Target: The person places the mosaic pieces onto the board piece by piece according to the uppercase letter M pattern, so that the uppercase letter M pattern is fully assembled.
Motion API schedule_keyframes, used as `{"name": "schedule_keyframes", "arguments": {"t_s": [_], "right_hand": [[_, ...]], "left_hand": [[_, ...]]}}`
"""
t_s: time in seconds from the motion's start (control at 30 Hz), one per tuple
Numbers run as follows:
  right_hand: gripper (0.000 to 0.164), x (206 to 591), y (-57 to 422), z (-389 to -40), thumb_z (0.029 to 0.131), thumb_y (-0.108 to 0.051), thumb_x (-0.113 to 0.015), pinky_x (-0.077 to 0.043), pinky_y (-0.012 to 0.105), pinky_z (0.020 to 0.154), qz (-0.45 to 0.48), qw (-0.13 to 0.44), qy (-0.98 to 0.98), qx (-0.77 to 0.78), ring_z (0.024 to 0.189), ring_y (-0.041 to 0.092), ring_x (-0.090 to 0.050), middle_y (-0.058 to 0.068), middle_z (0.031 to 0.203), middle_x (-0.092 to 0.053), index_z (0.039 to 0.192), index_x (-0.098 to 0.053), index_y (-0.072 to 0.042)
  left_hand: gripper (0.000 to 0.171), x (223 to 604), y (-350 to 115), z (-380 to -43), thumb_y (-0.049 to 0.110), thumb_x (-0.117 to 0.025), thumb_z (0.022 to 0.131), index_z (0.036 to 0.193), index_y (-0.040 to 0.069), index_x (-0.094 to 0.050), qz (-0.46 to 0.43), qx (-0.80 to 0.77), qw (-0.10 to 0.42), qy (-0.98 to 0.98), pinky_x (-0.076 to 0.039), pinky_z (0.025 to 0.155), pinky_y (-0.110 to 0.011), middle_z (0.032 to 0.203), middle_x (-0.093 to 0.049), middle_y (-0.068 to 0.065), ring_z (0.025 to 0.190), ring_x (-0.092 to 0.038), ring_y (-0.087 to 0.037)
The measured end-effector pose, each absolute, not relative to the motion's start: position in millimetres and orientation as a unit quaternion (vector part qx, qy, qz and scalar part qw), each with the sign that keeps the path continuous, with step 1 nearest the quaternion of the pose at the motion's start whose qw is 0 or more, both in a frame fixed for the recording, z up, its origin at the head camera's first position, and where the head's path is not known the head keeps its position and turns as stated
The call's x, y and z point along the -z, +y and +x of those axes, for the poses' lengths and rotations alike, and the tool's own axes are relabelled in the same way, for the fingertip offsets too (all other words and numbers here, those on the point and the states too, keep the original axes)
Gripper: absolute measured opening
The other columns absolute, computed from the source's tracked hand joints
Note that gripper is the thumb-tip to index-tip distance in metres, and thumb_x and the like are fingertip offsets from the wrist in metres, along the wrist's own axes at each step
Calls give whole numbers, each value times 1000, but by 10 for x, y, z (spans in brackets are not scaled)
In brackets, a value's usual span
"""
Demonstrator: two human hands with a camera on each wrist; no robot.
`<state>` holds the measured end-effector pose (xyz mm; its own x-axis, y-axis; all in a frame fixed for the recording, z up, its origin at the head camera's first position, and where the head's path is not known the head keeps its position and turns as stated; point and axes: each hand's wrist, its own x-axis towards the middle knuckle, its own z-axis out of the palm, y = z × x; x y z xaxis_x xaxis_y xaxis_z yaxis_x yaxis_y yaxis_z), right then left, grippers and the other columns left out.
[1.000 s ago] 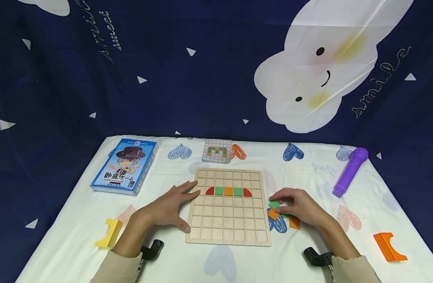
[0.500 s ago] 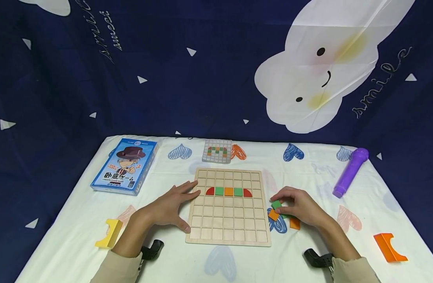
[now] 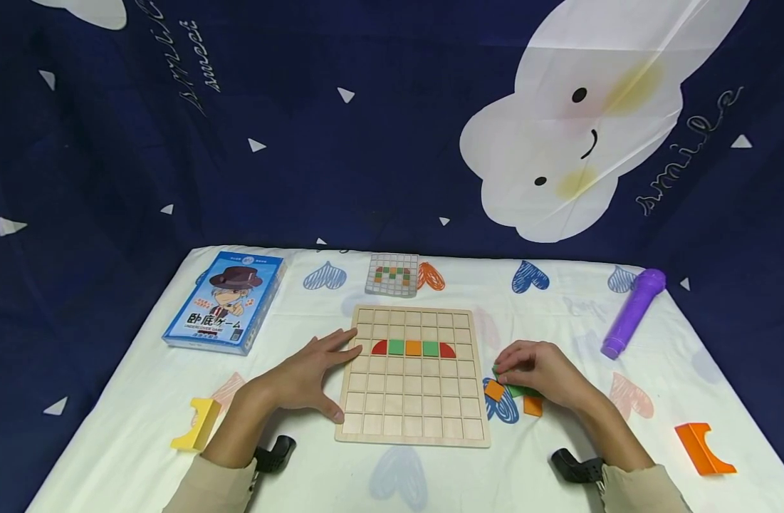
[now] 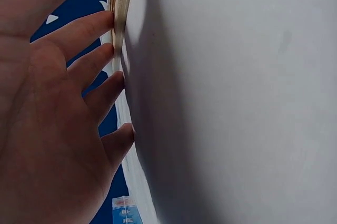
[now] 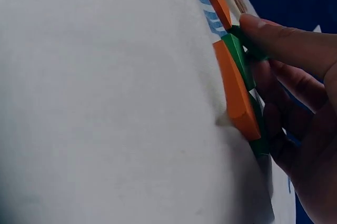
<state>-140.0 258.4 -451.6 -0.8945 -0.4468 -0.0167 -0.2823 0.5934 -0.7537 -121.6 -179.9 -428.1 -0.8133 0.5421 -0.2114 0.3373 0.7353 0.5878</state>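
A wooden grid board lies in the middle of the table. One of its rows holds red quarter-round tiles at both ends, green tiles and an orange tile between. My left hand spreads its fingers along the board's left edge, thumb at the near corner. To the right of the board, my right hand pinches a green square tile between thumb and fingers, low over the loose pieces. Orange tiles and another green tile lie under and beside this hand.
Behind the board lies a pattern card with a coloured grid. A blue game box is at the back left, a purple microphone-shaped object at the back right. A yellow arch block and an orange arch block flank the arms.
My right hand's fingers have drawn together on the green tile, which has turned and now shows mostly as a sliver. The left hand stays on the board's edge.
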Motion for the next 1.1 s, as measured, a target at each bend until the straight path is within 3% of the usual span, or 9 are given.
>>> {"name": "schedule_keyframes", "arguments": {"t_s": [0.4,0.8,1.1], "right_hand": [[18,4468,2554,-1418,82,-18,-85,-56,16,77,-208,61,885,413,93,3,-67,2,110,-76,100,-81,-17],[21,4368,2270,-1502,84,-8,-81,-61,19,82,-220,78,870,435,100,1,-68,5,118,-74,104,-81,-14],[22,4350,1979,-1533,86,-12,-81,-61,18,82,-230,90,864,438,108,14,-69,7,120,-74,108,-80,-14]], "left_hand": [[113,4291,-1776,-1240,46,-96,59,153,8,-46,243,-277,194,909,-14,127,-68,172,-23,-10,160,-17,-41],[113,4291,-1819,-1215,48,-95,59,153,8,-47,242,-280,190,909,-14,127,-68,171,-23,-12,159,-17,-42],[113,4280,-1813,-1221,48,-95,59,153,7,-47,242,-281,188,909,-13,127,-68,171,-24,-12,159,-17,-43]]}}
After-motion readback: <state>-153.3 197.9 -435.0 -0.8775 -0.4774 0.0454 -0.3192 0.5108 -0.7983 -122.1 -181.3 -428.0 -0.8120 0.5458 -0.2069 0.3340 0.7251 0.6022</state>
